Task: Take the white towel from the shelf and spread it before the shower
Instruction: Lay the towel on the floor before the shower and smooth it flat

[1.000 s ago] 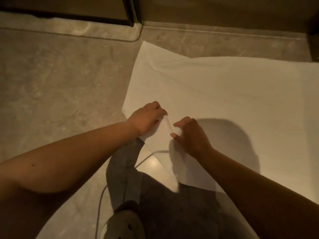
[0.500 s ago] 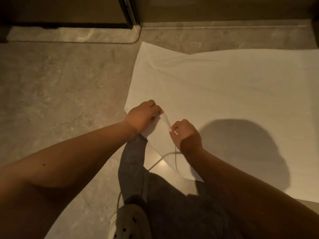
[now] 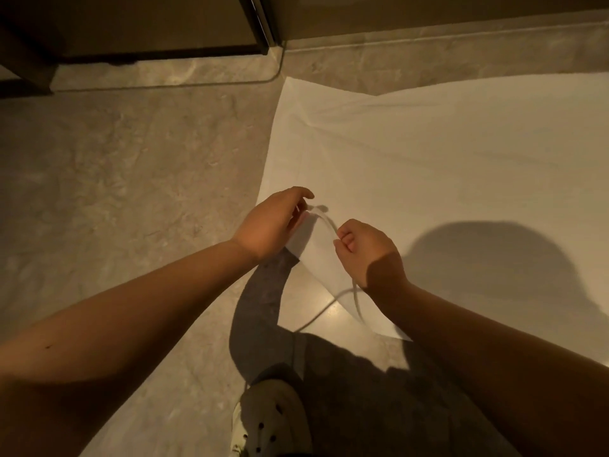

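The white towel (image 3: 428, 166) lies spread on the stone floor, its far edge close to the raised shower threshold (image 3: 428, 51). Its near-left corner is lifted and folded up off the floor. My left hand (image 3: 270, 222) pinches that corner from the left, fingers curled over the fold. My right hand (image 3: 365, 252) is closed on the towel's edge just to the right, with the cloth hanging in a curl between the two hands. The towel's right part runs out of view.
A dark door frame (image 3: 260, 24) and glass panel stand at the top, with a curved floor seam (image 3: 164, 85) in front. Bare marble floor (image 3: 115, 192) lies to the left. My grey trouser leg and a pale perforated clog (image 3: 273, 423) are directly below my hands.
Both hands have lifted the towel's near-left corner higher off the floor and drawn it slightly toward me; the fold between them stands up more, and my right hand has closed into a fist on the edge.
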Demonstrator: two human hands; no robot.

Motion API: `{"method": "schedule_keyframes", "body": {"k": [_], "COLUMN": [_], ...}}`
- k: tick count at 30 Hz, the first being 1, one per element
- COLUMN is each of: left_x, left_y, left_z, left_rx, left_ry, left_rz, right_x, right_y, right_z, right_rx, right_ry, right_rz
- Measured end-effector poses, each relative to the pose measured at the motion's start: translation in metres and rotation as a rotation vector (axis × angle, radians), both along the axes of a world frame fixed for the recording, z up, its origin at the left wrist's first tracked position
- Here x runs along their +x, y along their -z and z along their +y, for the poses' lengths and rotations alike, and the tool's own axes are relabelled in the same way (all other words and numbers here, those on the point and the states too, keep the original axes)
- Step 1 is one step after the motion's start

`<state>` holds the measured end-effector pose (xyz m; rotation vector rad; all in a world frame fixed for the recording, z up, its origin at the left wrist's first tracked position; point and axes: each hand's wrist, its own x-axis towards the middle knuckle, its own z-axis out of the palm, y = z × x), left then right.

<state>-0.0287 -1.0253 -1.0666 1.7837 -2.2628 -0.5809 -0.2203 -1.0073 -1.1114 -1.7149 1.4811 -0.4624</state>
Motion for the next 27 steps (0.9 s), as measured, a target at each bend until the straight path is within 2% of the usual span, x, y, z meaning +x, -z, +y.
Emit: {"method": "schedule_keyframes", "body": {"k": [3, 6, 10, 15, 21, 27], "left_x": [0.007, 0.024, 0.047, 0.07, 0.089, 0.092], "left_y": [-0.012, -0.027, -0.036, -0.033, -0.015, 0.001], "left_z": [0.014, 0.032, 0.065, 0.099, 0.108, 0.105], "left_rx": [-0.026, -0.008, 0.062, 0.174, 0.215, 0.341], "left_ry": [-0.008, 0.013, 0.097, 0.198, 0.268, 0.349], "left_rz": [0.05, 0.018, -0.069, -0.18, -0.317, -0.353], "right_x": [0.003, 0.007, 0.015, 0.029, 0.037, 0.015], "right_y": [-0.002, -0.008, -0.01, -0.004, 0.006, 0.021], "right_z": [0.002, 0.008, 0.021, 0.042, 0.05, 0.038], "right_rx": [-0.037, -0.074, -0.007, 0.049, 0.098, -0.101], "right_ry": [0.035, -0.119, -0.31, -0.418, -0.488, -0.442], "right_rz": [-0.087, -0.138, -0.188, -0.135, -0.07, 0.004]}}
